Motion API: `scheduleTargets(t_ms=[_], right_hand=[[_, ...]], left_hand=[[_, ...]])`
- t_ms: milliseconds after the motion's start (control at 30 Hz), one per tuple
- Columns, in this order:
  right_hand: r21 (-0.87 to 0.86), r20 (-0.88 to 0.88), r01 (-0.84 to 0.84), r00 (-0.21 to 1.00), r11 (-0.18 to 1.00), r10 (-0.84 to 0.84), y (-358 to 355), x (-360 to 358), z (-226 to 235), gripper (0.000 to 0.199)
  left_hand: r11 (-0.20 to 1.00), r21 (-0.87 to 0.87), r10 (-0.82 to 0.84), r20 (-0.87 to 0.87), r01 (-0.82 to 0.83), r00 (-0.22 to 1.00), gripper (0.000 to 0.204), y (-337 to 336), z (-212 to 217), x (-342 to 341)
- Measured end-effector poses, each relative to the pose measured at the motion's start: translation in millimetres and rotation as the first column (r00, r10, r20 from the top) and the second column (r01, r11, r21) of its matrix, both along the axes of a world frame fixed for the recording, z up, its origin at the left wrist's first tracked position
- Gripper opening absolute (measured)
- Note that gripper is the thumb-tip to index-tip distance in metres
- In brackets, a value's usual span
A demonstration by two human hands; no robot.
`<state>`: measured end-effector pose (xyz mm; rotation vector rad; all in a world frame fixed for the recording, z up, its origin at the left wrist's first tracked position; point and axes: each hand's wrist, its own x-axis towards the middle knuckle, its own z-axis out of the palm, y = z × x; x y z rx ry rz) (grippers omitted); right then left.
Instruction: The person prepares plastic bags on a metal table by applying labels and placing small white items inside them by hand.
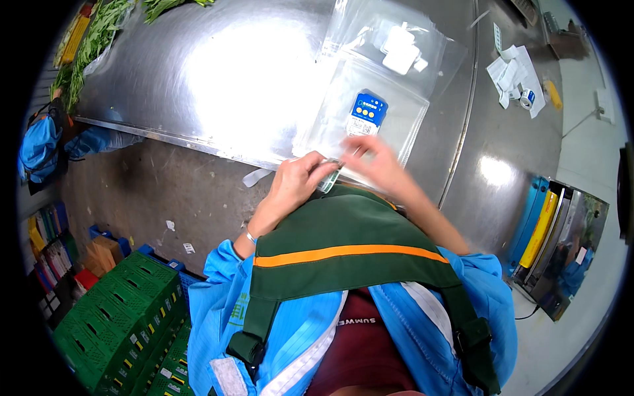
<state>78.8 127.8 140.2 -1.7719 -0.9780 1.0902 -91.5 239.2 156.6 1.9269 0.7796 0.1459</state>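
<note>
My left hand is closed at the steel table's near edge, thumb and fingertips pinching a small green-and-white label strip. Just right of it, my right hand is smeared by motion, its fingers bent near the strip. Whether it grips anything does not show. Beyond my hands lies a flat stack of clear plastic bags, and the near one bears a blue-and-white label. Farther back, white label-like pieces show on another clear bag.
Leafy greens lie at the table's far left. Crumpled white papers and a label roll sit at the right. Green crates are stacked on the floor at lower left. Another person's blue sleeve shows at the left edge.
</note>
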Motion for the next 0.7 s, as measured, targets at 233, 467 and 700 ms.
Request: scheduleTargets(t_ms=[233, 467, 700], right_hand=[[-0.186, -0.056, 0.637, 0.753, 0.748, -0.655, -3, 60, -95, 0.025], [-0.095, 0.474, 0.317, 0.848, 0.944, -0.237, -27, 65, -86, 0.061], [-0.373, 0.488, -0.328, 0.726, 0.868, 0.484, -63, 73, -97, 0.022]], left_hand=[[0.999, -0.042, -0.002, -0.092, -0.002, 0.996, 0.025, 3, -6, -19], [0.963, -0.199, 0.179, -0.028, -0.181, 0.984, 0.033, 5, 8, -25], [0.911, -0.382, 0.215, 0.120, -0.155, 0.969, 0.026, 13, 8, -20]])
